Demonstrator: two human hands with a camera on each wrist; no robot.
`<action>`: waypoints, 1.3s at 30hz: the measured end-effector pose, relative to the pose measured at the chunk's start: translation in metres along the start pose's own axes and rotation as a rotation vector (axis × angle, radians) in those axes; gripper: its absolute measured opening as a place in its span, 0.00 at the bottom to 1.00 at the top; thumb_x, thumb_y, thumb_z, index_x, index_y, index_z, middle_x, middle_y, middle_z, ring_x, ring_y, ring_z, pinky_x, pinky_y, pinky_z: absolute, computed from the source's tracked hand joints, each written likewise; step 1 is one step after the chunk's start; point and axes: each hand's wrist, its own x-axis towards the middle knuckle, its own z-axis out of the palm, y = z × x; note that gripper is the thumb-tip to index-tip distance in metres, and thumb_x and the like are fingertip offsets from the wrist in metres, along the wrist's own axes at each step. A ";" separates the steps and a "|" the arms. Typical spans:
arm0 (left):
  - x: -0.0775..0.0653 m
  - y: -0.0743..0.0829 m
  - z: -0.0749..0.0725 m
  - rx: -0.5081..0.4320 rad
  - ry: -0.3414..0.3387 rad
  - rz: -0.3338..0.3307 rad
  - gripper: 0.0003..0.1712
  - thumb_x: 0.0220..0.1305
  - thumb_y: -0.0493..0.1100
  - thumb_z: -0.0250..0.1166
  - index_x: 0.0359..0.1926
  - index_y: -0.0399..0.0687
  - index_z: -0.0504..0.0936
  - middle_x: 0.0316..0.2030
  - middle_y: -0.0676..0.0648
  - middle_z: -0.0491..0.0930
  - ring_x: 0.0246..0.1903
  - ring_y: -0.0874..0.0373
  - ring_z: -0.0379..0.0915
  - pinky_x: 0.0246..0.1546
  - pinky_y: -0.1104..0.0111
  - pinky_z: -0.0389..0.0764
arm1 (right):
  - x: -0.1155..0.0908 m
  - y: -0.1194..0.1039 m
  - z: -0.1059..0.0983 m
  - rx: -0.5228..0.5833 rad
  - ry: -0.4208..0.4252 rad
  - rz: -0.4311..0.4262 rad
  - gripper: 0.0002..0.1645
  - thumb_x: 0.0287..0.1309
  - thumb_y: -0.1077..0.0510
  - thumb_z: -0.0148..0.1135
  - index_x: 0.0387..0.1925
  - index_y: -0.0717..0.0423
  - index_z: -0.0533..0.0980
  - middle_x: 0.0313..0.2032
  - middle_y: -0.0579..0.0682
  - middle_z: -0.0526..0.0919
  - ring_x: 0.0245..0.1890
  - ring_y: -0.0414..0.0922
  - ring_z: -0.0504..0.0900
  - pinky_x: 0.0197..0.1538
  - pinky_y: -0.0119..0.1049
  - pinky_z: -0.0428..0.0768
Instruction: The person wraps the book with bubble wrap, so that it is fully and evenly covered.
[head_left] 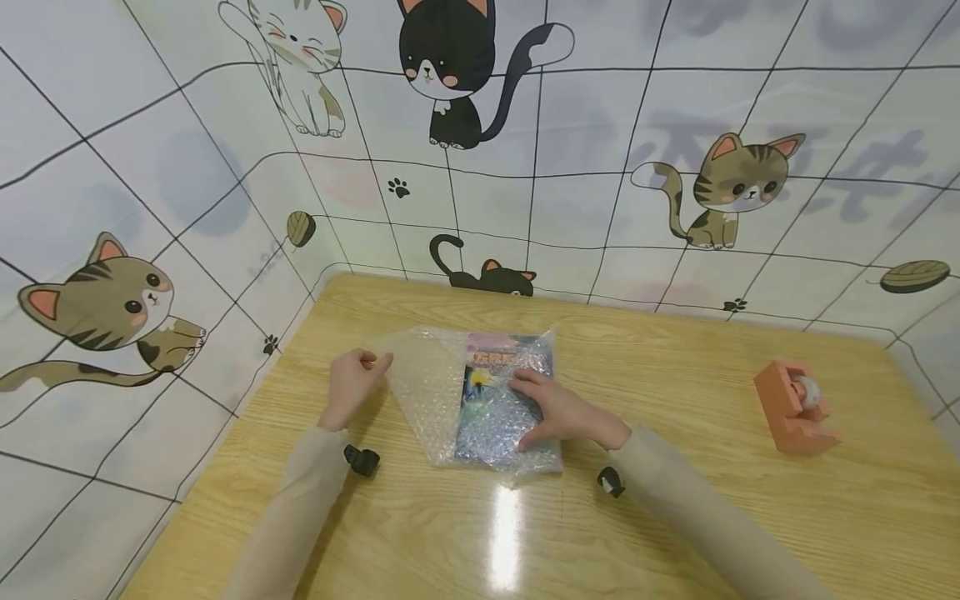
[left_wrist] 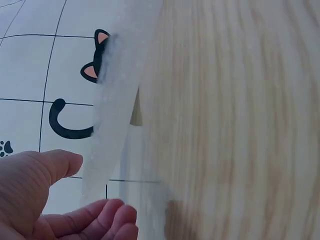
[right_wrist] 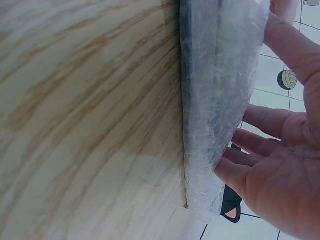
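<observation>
A book [head_left: 497, 400] with a colourful cover lies wrapped in clear bubble wrap [head_left: 427, 392] on the wooden table. To its left the wrap spreads out as a single loose flap. At the flap's outer corner, my left hand [head_left: 356, 383] holds the edge between thumb and curled fingers. In the left wrist view the raised flap [left_wrist: 117, 100] runs down to that hand [left_wrist: 65, 200]. My right hand [head_left: 558, 408] rests spread on the wrapped book, thumb near its lower part. The right wrist view shows the fingertips [right_wrist: 230, 167] against the wrapped top.
A salmon-coloured tape dispenser [head_left: 795, 408] with a roll of tape stands on the right of the table [head_left: 675, 367]. Cat-patterned cloth [head_left: 585, 167] hangs behind the table and along its left side. Each wrist wears a small black camera [head_left: 362, 460].
</observation>
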 end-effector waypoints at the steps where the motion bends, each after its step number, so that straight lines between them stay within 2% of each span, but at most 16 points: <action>1: 0.000 0.001 0.001 -0.022 -0.005 0.008 0.19 0.61 0.46 0.63 0.37 0.29 0.81 0.28 0.37 0.80 0.27 0.49 0.75 0.31 0.62 0.76 | 0.000 0.000 0.000 0.002 -0.002 0.002 0.58 0.39 0.47 0.76 0.66 0.70 0.58 0.67 0.69 0.53 0.66 0.65 0.53 0.65 0.57 0.58; 6: 0.002 0.010 0.006 -0.140 -0.035 -0.025 0.11 0.61 0.40 0.60 0.35 0.34 0.81 0.22 0.43 0.80 0.21 0.53 0.76 0.24 0.72 0.74 | -0.001 0.001 0.000 0.005 -0.006 0.003 0.58 0.40 0.47 0.76 0.66 0.70 0.57 0.67 0.69 0.53 0.67 0.65 0.53 0.65 0.57 0.58; 9: 0.003 0.017 0.007 -0.224 -0.051 -0.068 0.10 0.62 0.38 0.57 0.36 0.34 0.80 0.21 0.43 0.81 0.18 0.53 0.77 0.21 0.72 0.77 | -0.001 0.001 0.000 0.007 -0.007 0.004 0.57 0.40 0.48 0.76 0.66 0.71 0.57 0.67 0.69 0.53 0.67 0.65 0.53 0.65 0.57 0.58; 13: 0.003 0.027 0.007 -0.303 -0.042 -0.083 0.09 0.61 0.38 0.57 0.35 0.34 0.79 0.23 0.42 0.81 0.18 0.58 0.76 0.22 0.69 0.81 | -0.001 0.000 0.000 0.017 -0.011 0.012 0.57 0.40 0.49 0.76 0.66 0.70 0.57 0.68 0.69 0.52 0.67 0.64 0.52 0.65 0.57 0.57; 18: 0.004 0.043 0.006 -0.350 -0.022 -0.062 0.08 0.59 0.36 0.57 0.33 0.34 0.79 0.23 0.43 0.81 0.16 0.64 0.74 0.21 0.73 0.80 | -0.001 0.000 0.000 0.024 -0.009 0.013 0.57 0.40 0.49 0.76 0.66 0.70 0.57 0.68 0.68 0.52 0.67 0.64 0.52 0.65 0.57 0.57; 22: 0.003 0.057 0.007 -0.380 -0.015 -0.035 0.07 0.58 0.34 0.58 0.32 0.33 0.79 0.23 0.43 0.80 0.15 0.65 0.74 0.19 0.75 0.78 | -0.001 0.002 0.000 0.029 -0.005 0.011 0.57 0.40 0.48 0.76 0.66 0.69 0.58 0.68 0.67 0.53 0.67 0.63 0.53 0.65 0.56 0.58; 27: 0.002 0.076 0.014 -0.400 -0.036 0.025 0.06 0.59 0.33 0.58 0.32 0.32 0.79 0.23 0.41 0.80 0.15 0.64 0.74 0.19 0.74 0.78 | -0.001 0.005 0.001 0.031 -0.001 0.013 0.58 0.39 0.47 0.76 0.66 0.69 0.58 0.68 0.67 0.53 0.67 0.63 0.53 0.65 0.56 0.58; 33: -0.002 0.103 0.029 -0.355 -0.051 0.115 0.05 0.59 0.34 0.60 0.31 0.34 0.80 0.24 0.41 0.80 0.17 0.59 0.75 0.18 0.73 0.78 | -0.002 0.005 0.001 0.044 0.008 0.002 0.58 0.39 0.48 0.76 0.66 0.69 0.58 0.68 0.68 0.53 0.67 0.64 0.53 0.65 0.57 0.56; 39: -0.006 0.121 0.054 -0.303 -0.074 0.273 0.04 0.58 0.33 0.62 0.29 0.33 0.80 0.25 0.41 0.80 0.22 0.54 0.76 0.23 0.70 0.79 | -0.002 0.004 0.002 0.060 0.031 -0.007 0.57 0.38 0.49 0.77 0.65 0.70 0.59 0.67 0.68 0.54 0.66 0.64 0.54 0.66 0.57 0.55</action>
